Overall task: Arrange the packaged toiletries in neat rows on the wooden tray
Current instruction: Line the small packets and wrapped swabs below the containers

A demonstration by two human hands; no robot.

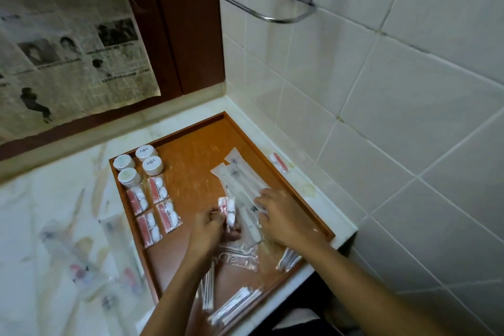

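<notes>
A wooden tray (pixel 191 161) lies on a pale counter in the corner. Several white round jars (pixel 144 162) stand at its far left, with several red-and-white sachets (pixel 152 207) lined up in two rows below them. My left hand (pixel 208 229) pinches one more red-and-white sachet (pixel 227 211) over the tray's middle. My right hand (pixel 281 215) rests with spread fingers on a pile of long white wrapped packets (pixel 240 183). Clear cotton-swab packets (pixel 234 305) lie loose at the tray's near end, partly hidden by my forearms.
More clear packets (pixel 109 262) lie on the counter left of the tray. One red sachet (pixel 279 162) sits on the ledge by the tiled wall. A metal rack (pixel 270 5) hangs above. The counter edge drops off at the right.
</notes>
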